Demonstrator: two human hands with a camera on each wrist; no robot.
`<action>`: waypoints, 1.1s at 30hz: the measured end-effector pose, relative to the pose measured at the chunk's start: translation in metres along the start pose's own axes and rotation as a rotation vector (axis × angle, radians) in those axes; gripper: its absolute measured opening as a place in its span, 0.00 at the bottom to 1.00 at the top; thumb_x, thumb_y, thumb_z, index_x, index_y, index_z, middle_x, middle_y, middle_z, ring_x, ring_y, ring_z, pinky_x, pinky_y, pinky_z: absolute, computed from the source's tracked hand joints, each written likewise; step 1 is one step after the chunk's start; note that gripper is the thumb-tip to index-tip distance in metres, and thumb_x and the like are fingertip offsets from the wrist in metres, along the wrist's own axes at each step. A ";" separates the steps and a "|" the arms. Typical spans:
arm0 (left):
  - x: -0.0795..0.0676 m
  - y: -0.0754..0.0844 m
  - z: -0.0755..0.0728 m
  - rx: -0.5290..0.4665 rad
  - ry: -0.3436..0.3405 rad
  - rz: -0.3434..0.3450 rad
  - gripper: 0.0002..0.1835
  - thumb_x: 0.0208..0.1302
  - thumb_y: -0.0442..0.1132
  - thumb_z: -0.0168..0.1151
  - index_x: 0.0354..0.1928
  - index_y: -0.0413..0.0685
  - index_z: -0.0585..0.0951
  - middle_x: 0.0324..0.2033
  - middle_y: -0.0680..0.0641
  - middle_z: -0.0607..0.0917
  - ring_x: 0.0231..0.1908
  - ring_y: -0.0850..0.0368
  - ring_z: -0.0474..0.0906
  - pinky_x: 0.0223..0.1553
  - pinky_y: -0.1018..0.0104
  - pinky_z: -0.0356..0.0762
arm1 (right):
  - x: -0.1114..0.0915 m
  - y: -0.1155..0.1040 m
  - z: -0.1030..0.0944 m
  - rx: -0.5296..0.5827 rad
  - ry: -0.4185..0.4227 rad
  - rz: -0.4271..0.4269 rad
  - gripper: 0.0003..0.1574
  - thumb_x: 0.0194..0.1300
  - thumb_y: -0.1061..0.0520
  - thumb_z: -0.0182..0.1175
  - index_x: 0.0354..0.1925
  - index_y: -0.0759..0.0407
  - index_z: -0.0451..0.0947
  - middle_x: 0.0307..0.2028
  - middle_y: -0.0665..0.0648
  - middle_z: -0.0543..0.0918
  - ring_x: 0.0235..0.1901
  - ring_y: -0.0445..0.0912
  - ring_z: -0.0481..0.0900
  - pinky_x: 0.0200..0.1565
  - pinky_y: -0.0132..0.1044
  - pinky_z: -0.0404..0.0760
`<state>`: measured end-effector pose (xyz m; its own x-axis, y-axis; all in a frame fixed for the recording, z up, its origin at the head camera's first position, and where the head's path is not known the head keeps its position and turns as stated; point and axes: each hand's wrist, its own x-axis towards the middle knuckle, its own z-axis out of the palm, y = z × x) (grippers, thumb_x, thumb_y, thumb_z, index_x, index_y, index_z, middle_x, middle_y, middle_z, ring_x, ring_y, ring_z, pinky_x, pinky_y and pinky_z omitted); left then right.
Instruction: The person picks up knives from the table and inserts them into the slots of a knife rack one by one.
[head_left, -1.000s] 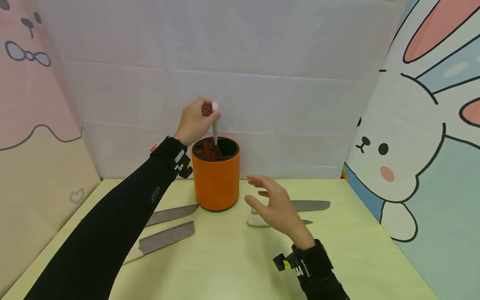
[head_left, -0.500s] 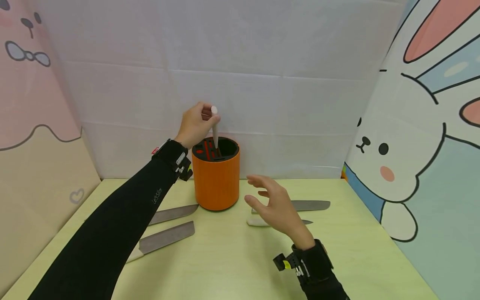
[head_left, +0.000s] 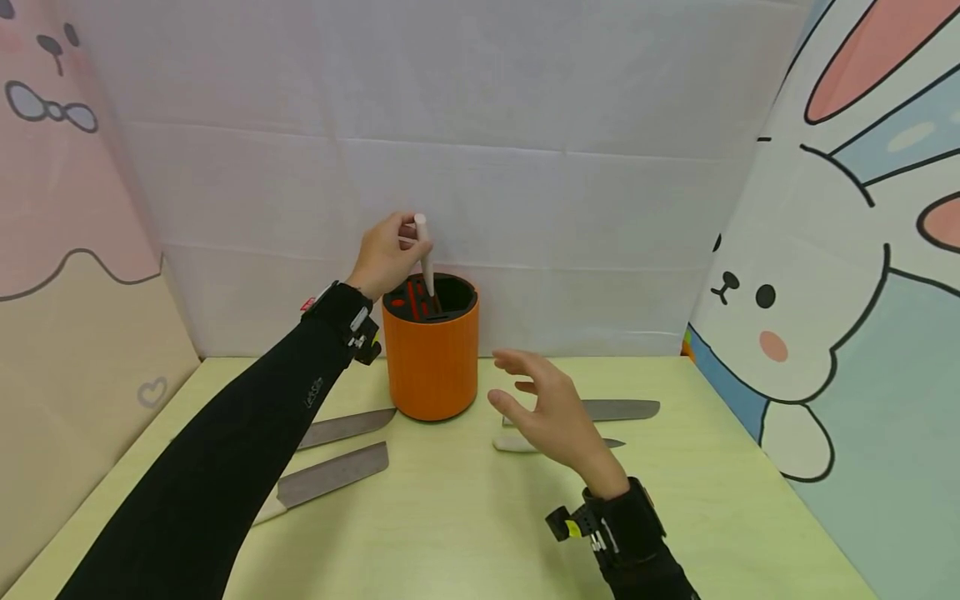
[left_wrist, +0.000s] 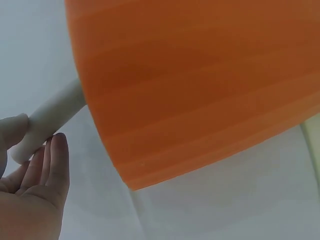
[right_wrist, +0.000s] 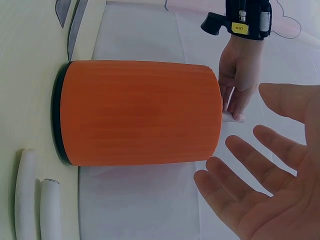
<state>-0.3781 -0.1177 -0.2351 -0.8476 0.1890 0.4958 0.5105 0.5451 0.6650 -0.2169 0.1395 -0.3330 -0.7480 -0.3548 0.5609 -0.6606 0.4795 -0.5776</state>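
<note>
My left hand (head_left: 384, 257) pinches the white handle (head_left: 428, 277) of a knife above the orange knife holder (head_left: 432, 371). The handle stands nearly upright and leans slightly left; its blade is hidden in the holder. In the left wrist view the thumb and fingertips grip the handle (left_wrist: 55, 111) near its end, beyond the orange wall. My right hand (head_left: 553, 412) hovers over the table right of the holder, fingers spread and holding nothing. Beneath it lie a broad-bladed knife (head_left: 622, 410) and a small knife with a white handle (head_left: 516, 445).
Left of the holder lie a pointed knife (head_left: 348, 427) and a cleaver-shaped knife (head_left: 337, 473), their handles partly or wholly behind my left sleeve. The pale yellow table (head_left: 450, 533) meets a white cloth backdrop (head_left: 600, 250); printed cloth panels rise at both sides.
My left hand has come down slightly with the knife, which sits a little lower in the holder. The handle's top has tipped left. My right hand stays put.
</note>
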 end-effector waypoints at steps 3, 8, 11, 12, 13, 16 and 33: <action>0.000 -0.001 0.002 0.000 -0.004 -0.009 0.28 0.69 0.39 0.57 0.67 0.42 0.63 0.53 0.40 0.74 0.50 0.49 0.73 0.49 0.57 0.75 | 0.000 0.000 0.000 -0.003 0.001 0.000 0.30 0.65 0.51 0.63 0.64 0.45 0.67 0.57 0.47 0.74 0.54 0.40 0.71 0.52 0.42 0.78; 0.000 -0.002 0.003 -0.001 -0.013 -0.016 0.29 0.68 0.39 0.58 0.68 0.43 0.62 0.53 0.41 0.74 0.50 0.50 0.74 0.48 0.59 0.76 | 0.000 0.001 0.000 -0.002 0.002 0.000 0.30 0.65 0.51 0.63 0.64 0.45 0.67 0.57 0.47 0.74 0.54 0.40 0.71 0.51 0.43 0.78; -0.001 -0.002 0.002 -0.009 -0.016 -0.017 0.30 0.68 0.39 0.58 0.69 0.41 0.61 0.54 0.40 0.73 0.51 0.50 0.74 0.49 0.59 0.76 | -0.001 0.001 0.000 -0.001 0.003 -0.002 0.30 0.65 0.51 0.63 0.64 0.46 0.68 0.57 0.47 0.74 0.54 0.40 0.71 0.51 0.42 0.78; -0.001 -0.002 0.002 -0.008 -0.017 -0.018 0.30 0.69 0.40 0.58 0.69 0.41 0.61 0.55 0.40 0.73 0.51 0.50 0.74 0.49 0.59 0.76 | -0.001 0.002 -0.001 -0.002 0.004 -0.004 0.30 0.65 0.51 0.63 0.64 0.46 0.68 0.57 0.47 0.74 0.54 0.40 0.71 0.51 0.42 0.78; -0.001 -0.003 0.001 -0.005 -0.018 -0.020 0.30 0.69 0.41 0.58 0.69 0.41 0.61 0.55 0.40 0.74 0.51 0.49 0.74 0.49 0.59 0.76 | -0.001 0.002 -0.001 -0.004 0.004 -0.006 0.30 0.65 0.51 0.63 0.64 0.46 0.68 0.57 0.47 0.74 0.54 0.40 0.71 0.51 0.42 0.78; -0.003 -0.006 0.000 0.002 -0.022 -0.032 0.31 0.69 0.43 0.57 0.70 0.43 0.60 0.56 0.42 0.73 0.52 0.50 0.73 0.50 0.59 0.75 | -0.001 0.003 -0.001 -0.007 0.004 -0.012 0.30 0.66 0.51 0.62 0.64 0.47 0.67 0.57 0.48 0.74 0.54 0.42 0.71 0.51 0.43 0.78; -0.037 -0.004 -0.007 0.102 -0.032 0.171 0.31 0.68 0.43 0.59 0.69 0.43 0.62 0.57 0.40 0.73 0.49 0.49 0.74 0.51 0.56 0.75 | -0.006 0.011 -0.014 -0.010 0.007 0.004 0.31 0.65 0.53 0.63 0.64 0.48 0.67 0.57 0.48 0.74 0.55 0.41 0.71 0.52 0.43 0.77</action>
<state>-0.3480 -0.1322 -0.2520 -0.7551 0.3107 0.5774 0.6312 0.5827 0.5119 -0.2188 0.1577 -0.3346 -0.7503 -0.3475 0.5624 -0.6567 0.4892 -0.5739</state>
